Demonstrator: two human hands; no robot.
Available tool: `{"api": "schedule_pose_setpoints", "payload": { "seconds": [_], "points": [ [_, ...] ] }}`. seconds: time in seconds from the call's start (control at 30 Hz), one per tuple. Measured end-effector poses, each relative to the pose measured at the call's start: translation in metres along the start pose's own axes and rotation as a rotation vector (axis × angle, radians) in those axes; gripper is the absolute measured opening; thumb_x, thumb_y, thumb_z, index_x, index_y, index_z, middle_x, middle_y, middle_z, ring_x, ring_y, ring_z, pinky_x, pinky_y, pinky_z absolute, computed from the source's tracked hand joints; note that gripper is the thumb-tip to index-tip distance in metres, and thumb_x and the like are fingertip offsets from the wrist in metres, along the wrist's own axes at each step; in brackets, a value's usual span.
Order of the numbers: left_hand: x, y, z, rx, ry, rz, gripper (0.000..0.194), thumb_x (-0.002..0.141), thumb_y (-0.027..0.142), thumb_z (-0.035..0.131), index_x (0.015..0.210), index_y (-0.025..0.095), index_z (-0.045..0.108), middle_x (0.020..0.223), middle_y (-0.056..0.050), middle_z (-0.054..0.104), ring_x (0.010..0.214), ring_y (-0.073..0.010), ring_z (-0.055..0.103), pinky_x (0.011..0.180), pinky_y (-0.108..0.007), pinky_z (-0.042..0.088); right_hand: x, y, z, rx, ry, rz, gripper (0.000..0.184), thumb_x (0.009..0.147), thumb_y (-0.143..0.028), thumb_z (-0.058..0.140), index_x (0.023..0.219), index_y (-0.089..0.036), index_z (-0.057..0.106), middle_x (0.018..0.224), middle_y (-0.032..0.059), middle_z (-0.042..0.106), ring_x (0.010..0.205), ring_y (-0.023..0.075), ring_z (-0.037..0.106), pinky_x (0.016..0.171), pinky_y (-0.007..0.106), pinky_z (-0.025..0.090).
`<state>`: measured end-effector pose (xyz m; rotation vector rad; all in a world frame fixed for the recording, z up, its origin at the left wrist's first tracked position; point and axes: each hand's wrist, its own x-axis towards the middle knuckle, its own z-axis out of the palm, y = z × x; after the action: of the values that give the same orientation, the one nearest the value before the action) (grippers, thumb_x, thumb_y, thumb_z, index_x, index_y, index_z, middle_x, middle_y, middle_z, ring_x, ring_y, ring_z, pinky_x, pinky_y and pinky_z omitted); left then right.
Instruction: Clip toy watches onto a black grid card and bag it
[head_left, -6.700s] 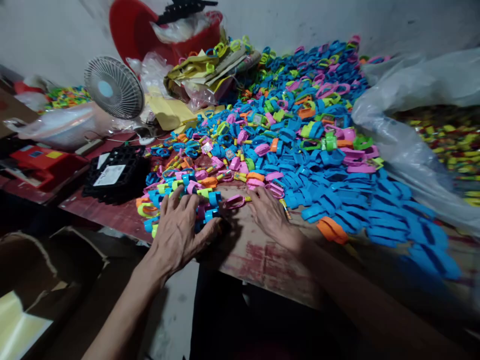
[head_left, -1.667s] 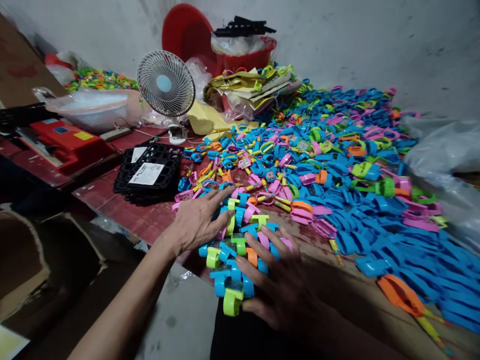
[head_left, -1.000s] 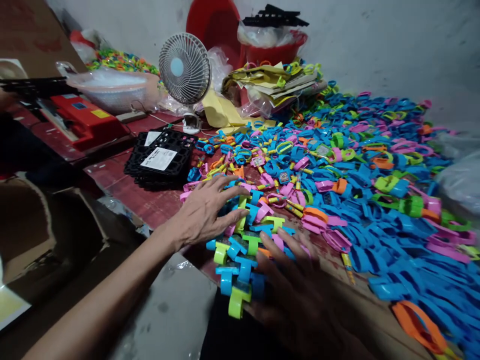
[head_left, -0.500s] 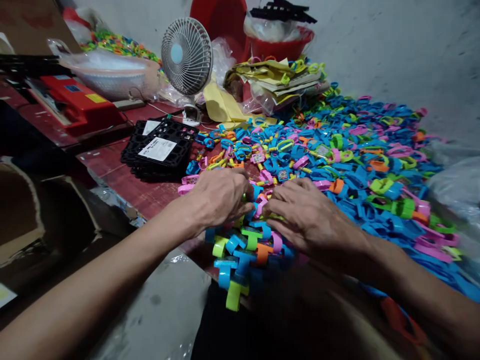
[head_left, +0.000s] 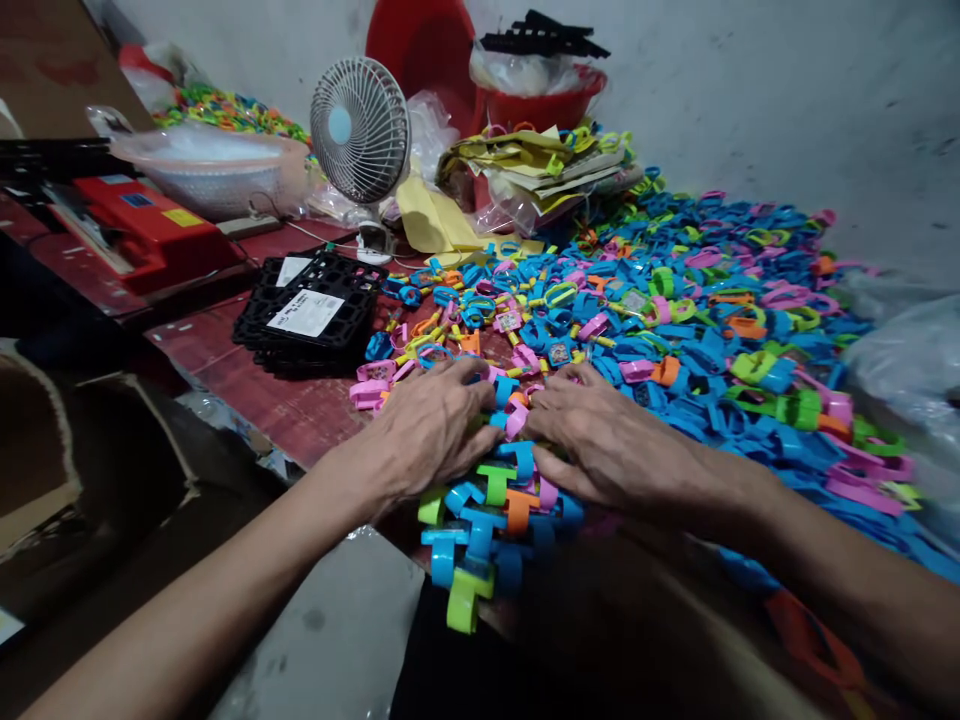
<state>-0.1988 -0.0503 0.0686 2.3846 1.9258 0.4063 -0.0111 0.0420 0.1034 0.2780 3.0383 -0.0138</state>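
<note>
A cluster of plastic toy watches (head_left: 480, 530) in blue, green, orange and pink lies at the table's front edge, their curved bands pointing toward me. My left hand (head_left: 435, 425) is pressed against the cluster's left side, fingers curled over the watches there. On the opposite side, my right hand (head_left: 592, 430) curls round the watches, its thumb toward the middle. The two hands are a short gap apart, with blue and pink bands showing between them. Most fingertips are hidden behind the knuckles and the watches, so which single pieces they touch is unclear.
A large heap of similar toy watches (head_left: 720, 330) spreads right and back to the wall. Black plastic trays (head_left: 307, 310) with a white label are stacked left. Behind stand a fan (head_left: 360, 130), a red machine (head_left: 150, 235) and a plastic basket (head_left: 217, 180). Cardboard boxes (head_left: 142, 450) stand lower left.
The view has shifted slightly, so the background sits further left and lower. Both hands stay at the cluster with small finger movements; the right fingers look straighter and closer together.
</note>
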Motion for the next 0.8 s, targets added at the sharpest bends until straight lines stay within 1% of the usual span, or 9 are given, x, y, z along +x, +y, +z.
{"api": "schedule_pose_setpoints", "payload": {
  "seconds": [0.1,0.23,0.33,0.43,0.5,0.63,0.73,0.8],
  "points": [
    [-0.002,-0.007,0.008,-0.096,0.063,0.074,0.033,0.096,0.039,0.045,0.114,0.016,0.061,0.126,-0.014,0.056,0.110,-0.0259,0.061,0.092,-0.041,0.053,-0.001,0.003,0.003,0.036,0.027,-0.001,0.016,0.091,-0.016,0.046,0.080,-0.017,0.058,0.086,0.0071,0.059,0.083,0.0204,0.050,0.090,0.040,0.032],
    [-0.002,-0.012,0.013,-0.165,0.143,0.103,0.030,0.095,0.039,0.048,0.109,0.014,0.058,0.130,-0.017,0.055,0.113,-0.0279,0.060,0.094,-0.044,0.052,-0.002,0.007,0.006,0.085,0.055,-0.026,0.018,0.093,-0.017,0.043,0.077,-0.018,0.053,0.084,0.0066,0.057,0.085,0.0208,0.048,0.087,0.038,0.034],
    [0.000,-0.016,0.012,-0.217,0.143,0.142,0.030,0.095,0.040,0.048,0.106,0.014,0.059,0.130,-0.017,0.055,0.114,-0.0270,0.060,0.097,-0.043,0.051,-0.004,0.013,0.011,0.101,0.086,-0.036,0.016,0.093,-0.019,0.044,0.079,-0.019,0.052,0.085,0.0065,0.055,0.085,0.0208,0.047,0.085,0.037,0.036],
    [0.000,-0.018,0.008,-0.241,0.115,0.153,0.031,0.096,0.041,0.048,0.105,0.014,0.060,0.132,-0.018,0.055,0.117,-0.0277,0.059,0.099,-0.044,0.050,-0.005,0.016,0.015,0.100,0.110,-0.042,0.014,0.092,-0.020,0.044,0.079,-0.019,0.050,0.085,0.0060,0.054,0.083,0.0205,0.047,0.084,0.036,0.037],
    [-0.001,-0.018,0.006,-0.245,0.104,0.153,0.030,0.096,0.040,0.048,0.106,0.015,0.060,0.135,-0.017,0.053,0.119,-0.0277,0.058,0.100,-0.044,0.049,-0.005,0.016,0.015,0.100,0.106,-0.041,0.014,0.092,-0.020,0.044,0.079,-0.019,0.050,0.085,0.0061,0.054,0.084,0.0209,0.047,0.084,0.037,0.037],
    [-0.004,-0.012,0.009,-0.227,0.126,0.134,0.024,0.094,0.034,0.049,0.107,0.017,0.059,0.138,-0.016,0.052,0.118,-0.0267,0.059,0.102,-0.045,0.049,-0.001,0.010,0.012,0.088,0.101,0.000,0.013,0.090,-0.019,0.048,0.079,-0.018,0.053,0.085,0.0071,0.056,0.084,0.0216,0.049,0.087,0.039,0.039],
    [-0.004,-0.007,0.013,-0.216,0.140,0.103,0.023,0.095,0.033,0.046,0.106,0.017,0.058,0.136,-0.015,0.053,0.118,-0.0276,0.058,0.102,-0.047,0.048,0.003,0.005,0.009,0.072,0.129,0.027,0.018,0.090,-0.016,0.049,0.074,-0.017,0.058,0.078,0.0064,0.058,0.082,0.0212,0.052,0.094,0.042,0.039],
    [-0.004,-0.006,0.013,-0.223,0.154,0.088,0.025,0.095,0.033,0.046,0.110,0.017,0.057,0.134,-0.015,0.054,0.120,-0.0282,0.057,0.102,-0.047,0.047,0.000,0.005,0.006,0.121,0.173,0.032,0.023,0.091,-0.016,0.050,0.072,-0.017,0.062,0.073,0.0051,0.060,0.079,0.0203,0.054,0.094,0.042,0.040]
  ]
}}
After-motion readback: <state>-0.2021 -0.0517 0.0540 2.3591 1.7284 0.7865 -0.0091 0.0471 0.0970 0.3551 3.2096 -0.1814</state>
